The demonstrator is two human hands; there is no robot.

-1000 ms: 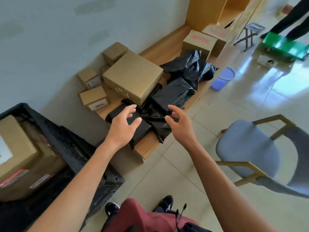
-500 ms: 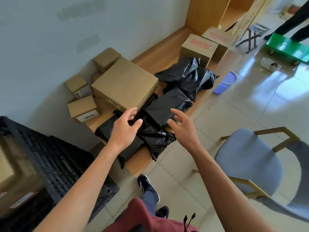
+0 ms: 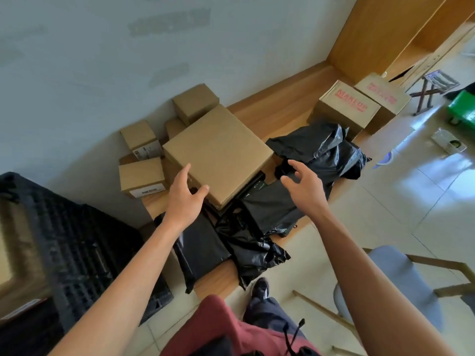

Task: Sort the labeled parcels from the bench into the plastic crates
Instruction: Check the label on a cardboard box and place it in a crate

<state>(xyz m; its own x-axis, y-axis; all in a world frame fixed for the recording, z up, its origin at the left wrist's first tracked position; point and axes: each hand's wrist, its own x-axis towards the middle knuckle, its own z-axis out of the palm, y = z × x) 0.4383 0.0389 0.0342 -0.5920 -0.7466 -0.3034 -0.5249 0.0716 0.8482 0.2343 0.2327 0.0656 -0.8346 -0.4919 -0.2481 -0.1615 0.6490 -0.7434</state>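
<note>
Head view — left hand [image 3: 185, 199] at large box [image 3: 218, 155]

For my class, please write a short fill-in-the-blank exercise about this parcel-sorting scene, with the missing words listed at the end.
1. The left hand touches the near corner of the large flat ____ box.
2. The soft bags on the bench are ____ in colour.
3. The right hand is open and holds ____.
4. The printing on the far box is ____.

Missing words: cardboard; black; nothing; red

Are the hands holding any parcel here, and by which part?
Nothing is held. Left hand open at the large flat box's near corner; right hand open above the black bags.
</note>
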